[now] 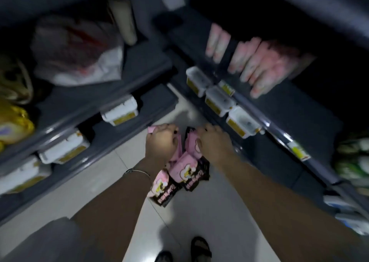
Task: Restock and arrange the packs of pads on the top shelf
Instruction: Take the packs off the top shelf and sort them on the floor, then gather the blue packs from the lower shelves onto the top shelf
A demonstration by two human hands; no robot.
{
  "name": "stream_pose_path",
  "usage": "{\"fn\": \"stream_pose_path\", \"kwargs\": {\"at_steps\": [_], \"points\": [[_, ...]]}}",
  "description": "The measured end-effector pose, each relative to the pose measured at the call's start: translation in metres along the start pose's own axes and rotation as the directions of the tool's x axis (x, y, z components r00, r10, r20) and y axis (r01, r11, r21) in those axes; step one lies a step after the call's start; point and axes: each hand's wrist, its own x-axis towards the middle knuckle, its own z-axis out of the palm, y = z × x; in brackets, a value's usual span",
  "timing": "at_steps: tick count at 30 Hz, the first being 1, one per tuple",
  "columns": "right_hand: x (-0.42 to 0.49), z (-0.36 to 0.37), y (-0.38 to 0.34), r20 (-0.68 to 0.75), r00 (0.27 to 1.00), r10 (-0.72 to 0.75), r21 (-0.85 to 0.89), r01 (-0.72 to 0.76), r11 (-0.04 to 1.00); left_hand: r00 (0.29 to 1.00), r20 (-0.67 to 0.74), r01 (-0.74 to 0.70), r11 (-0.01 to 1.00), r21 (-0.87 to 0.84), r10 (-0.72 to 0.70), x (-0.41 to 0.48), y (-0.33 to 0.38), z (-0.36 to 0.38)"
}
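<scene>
With my left hand and right hand each clenched on pink-and-black pad packs dangling above the floor, I judge the lowest pack could slip free.

Dim light, pale tiled floor, dark grey shelves on both sides, blurry white tubs, maybe boxes, along the shelf edges.

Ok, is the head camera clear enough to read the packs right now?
Head view: dim, top right nearly black; motion blur smears the shelf packs; the held packs in the left hand and right hand are sharper, yet their print is unreadable; the wide-angle lens bends straight lines.
</scene>
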Motion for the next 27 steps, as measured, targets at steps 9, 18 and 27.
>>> {"fn": "stream_pose_path", "kwargs": {"at_steps": [9,18,27], "points": [[-0.037,-0.237,0.001,-0.332,0.940,0.083,0.002,-0.087,0.996,0.966,-0.145,-0.188,0.965,0.184,0.215,-0.011,0.109,-0.220],[-0.109,-0.380,0.013,-0.558,0.822,0.112,-0.040,-0.162,0.986,0.860,-0.278,-0.350,0.891,0.289,0.428,-0.045,0.197,-0.344],[-0.172,-0.481,0.095,-0.749,0.639,0.176,0.004,-0.262,0.965,0.680,-0.367,-0.540,0.773,0.334,0.634,-0.043,0.327,-0.394]]}}
